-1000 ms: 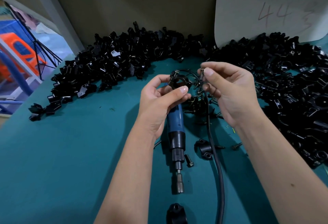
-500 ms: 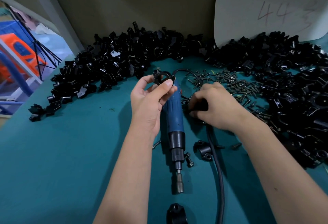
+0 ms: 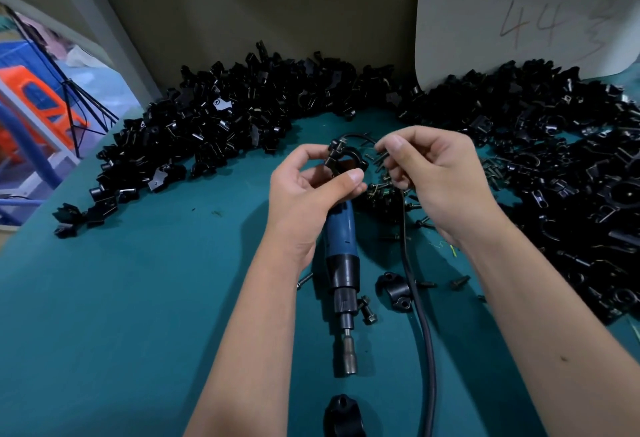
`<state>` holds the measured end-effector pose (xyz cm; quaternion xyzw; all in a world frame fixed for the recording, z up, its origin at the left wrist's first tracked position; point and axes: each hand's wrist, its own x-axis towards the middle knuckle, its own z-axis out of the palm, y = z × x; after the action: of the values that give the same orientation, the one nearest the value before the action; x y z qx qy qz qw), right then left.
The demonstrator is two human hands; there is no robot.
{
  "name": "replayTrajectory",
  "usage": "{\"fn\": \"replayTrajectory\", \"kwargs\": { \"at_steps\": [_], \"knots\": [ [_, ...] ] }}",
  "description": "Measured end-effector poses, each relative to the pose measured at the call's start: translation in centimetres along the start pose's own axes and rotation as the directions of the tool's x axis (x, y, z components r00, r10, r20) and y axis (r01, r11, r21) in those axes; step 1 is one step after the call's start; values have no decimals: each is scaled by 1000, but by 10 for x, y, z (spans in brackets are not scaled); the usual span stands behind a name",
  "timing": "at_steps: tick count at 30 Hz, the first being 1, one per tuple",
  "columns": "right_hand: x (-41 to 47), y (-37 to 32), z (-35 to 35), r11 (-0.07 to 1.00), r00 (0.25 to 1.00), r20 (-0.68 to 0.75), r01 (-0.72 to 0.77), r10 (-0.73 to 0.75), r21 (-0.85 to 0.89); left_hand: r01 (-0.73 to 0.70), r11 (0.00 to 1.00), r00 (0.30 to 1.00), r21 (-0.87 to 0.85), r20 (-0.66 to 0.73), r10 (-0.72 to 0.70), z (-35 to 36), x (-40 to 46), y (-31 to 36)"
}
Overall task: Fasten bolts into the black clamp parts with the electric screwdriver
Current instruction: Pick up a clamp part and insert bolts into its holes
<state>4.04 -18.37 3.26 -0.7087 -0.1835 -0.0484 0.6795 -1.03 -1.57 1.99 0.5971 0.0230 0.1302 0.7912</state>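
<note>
Green table [image 3: 121,298] by a brown wall [image 3: 277,3], big heaps of black clamp parts [image 3: 225,117], blue screwdriver [image 3: 341,239] lying flat, left hand [image 3: 308,190] holding a clamp [image 3: 346,157], right hand [image 3: 436,173] pinching a bolt [image 3: 381,156]

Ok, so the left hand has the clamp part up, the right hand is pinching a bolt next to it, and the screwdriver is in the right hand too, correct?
Not quite. The head view shows the electric screwdriver lying on the green table, in neither hand. The rest stands: the left hand holds the clamp part up, and the right hand pinches a bolt beside it.
</note>
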Motion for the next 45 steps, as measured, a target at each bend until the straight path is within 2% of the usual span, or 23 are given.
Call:
{"fn": "replayTrajectory", "kwargs": {
  "at_steps": [4, 10, 14, 19, 25, 28, 32, 37, 43, 45],
  "knots": [
    [-1, 0, 2, 1000, 1000, 1, 2, -2, 29, -5, 999, 998, 36, 69, 3, -1, -2, 1],
    [2, -1, -4, 998, 998, 28, -50, 49, 38, 23, 1000, 996, 17, 82, -24, -1, -2, 2],
    [1, -3, -5, 995, 991, 119, -67, 58, 70, 24, 1000, 994, 9, 102, -25, 0, -3, 2],
    [-1, -3, 0, 987, 994, 96, -58, 44, 151, 41, 996, 993, -86, 116, -31, 1, -3, 5],
    [-3, -2, -1, 941, 981, 191, -95, 33, 324, 65, 974, 991, -218, 129, -38, 5, -3, 6],
    [-3, -3, 3, 936, 984, 164, -118, 66, 332, 65, 976, 991, -207, 127, -39, 4, -3, 5],
    [-4, -2, 8, 936, 991, 57, -137, 125, 323, 57, 983, 993, -176, 116, -37, 5, -4, 4],
    [-6, -4, 13, 854, 974, 182, -210, 137, 476, 63, 980, 993, -189, 113, -42, 7, -3, 5],
    [-9, -3, 27, 842, 974, 34, -213, 226, 495, 53, 986, 993, -158, 114, -35, 11, -5, 5],
    [-9, -3, 28, 799, 974, 73, -216, 213, 561, 61, 983, 993, -175, 113, -41, 12, -5, 6]
  ]
}}
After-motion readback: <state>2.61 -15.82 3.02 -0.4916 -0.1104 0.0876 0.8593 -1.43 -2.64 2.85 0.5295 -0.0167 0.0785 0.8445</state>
